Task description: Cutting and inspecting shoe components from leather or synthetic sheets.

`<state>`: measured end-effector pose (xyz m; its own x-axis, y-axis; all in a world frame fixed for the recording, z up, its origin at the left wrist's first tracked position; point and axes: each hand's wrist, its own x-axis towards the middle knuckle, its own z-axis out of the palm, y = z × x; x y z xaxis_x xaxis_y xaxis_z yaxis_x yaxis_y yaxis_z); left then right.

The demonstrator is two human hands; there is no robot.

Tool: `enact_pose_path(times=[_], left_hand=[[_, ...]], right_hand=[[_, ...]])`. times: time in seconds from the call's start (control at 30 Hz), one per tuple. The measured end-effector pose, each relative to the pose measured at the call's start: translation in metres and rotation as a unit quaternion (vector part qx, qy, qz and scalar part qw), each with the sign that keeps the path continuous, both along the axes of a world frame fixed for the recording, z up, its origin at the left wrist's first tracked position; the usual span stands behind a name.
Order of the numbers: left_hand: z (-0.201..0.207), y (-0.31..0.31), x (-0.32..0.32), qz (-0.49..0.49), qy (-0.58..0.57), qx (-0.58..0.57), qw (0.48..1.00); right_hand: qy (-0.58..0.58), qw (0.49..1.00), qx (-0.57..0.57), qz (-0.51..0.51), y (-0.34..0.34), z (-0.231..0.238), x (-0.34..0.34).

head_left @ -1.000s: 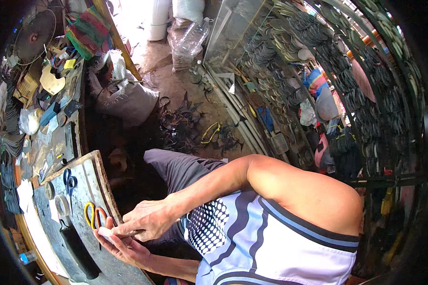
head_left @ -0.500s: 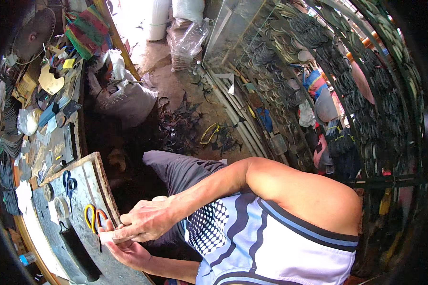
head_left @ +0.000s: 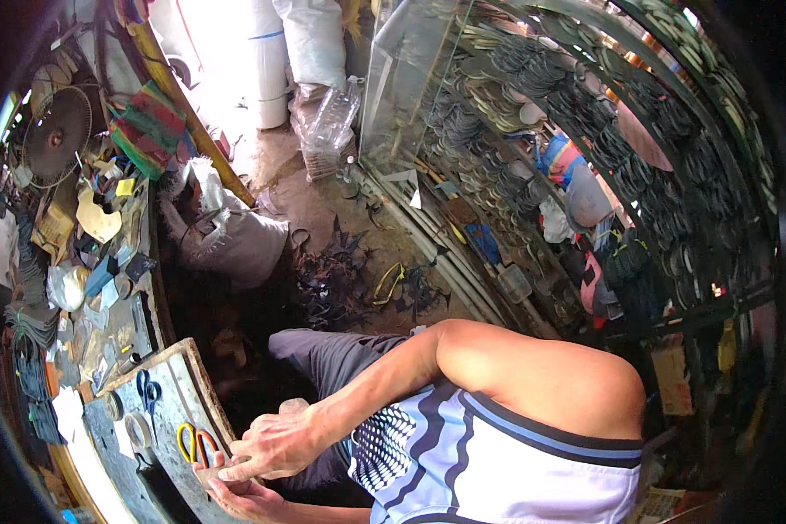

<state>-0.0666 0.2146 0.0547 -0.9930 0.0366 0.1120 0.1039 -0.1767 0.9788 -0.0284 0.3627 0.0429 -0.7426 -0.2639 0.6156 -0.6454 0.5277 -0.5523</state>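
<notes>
My right hand [head_left: 275, 447] is closed over my left hand [head_left: 246, 501] at the edge of a grey worktop board [head_left: 179, 371]. Between the fingers of both hands shows a small flat tan piece [head_left: 206, 476], mostly covered. A rounded, pale brown end [head_left: 293, 406] sticks out behind my right hand; I cannot tell what it belongs to. Beside my fingertips lie scissors [head_left: 186, 443] with yellow and orange handles, their blades partly hidden. Farther left on the board are blue-handled scissors [head_left: 148, 389], a pale tape roll [head_left: 137, 430] and a dark, long piece [head_left: 163, 491].
A cluttered bench [head_left: 131, 319] with scraps runs along the left, with a fan [head_left: 57, 138] at its far end. A white sack [head_left: 236, 240] and dark scraps [head_left: 332, 275] lie on the floor. Racks of dark curved pieces [head_left: 533, 74] and long pipes [head_left: 437, 249] line the right.
The view has tilted up, so the scene sits lower in the picture. Both hands stay together at the board's edge, with my right hand's fingers slightly shifted over the left.
</notes>
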Motion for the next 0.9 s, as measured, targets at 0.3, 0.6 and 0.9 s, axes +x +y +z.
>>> enact_pose_path(times=[0.3, 0.6, 0.9], left_hand=[[-0.010, -0.010, -0.019, 0.026, 0.031, 0.011, 0.999], [-0.015, -0.013, -0.027, -0.002, 0.041, -0.039, 0.998], [-0.063, -0.077, -0.064, 0.032, 0.315, -0.239, 0.918]], right_hand=[[0.059, 0.998, -0.026, -0.013, -0.002, 0.006, -0.003], [0.015, 0.999, -0.035, -0.014, 0.000, 0.003, -0.009], [0.012, 1.000, -0.020, 0.004, -0.022, 0.000, -0.026]])
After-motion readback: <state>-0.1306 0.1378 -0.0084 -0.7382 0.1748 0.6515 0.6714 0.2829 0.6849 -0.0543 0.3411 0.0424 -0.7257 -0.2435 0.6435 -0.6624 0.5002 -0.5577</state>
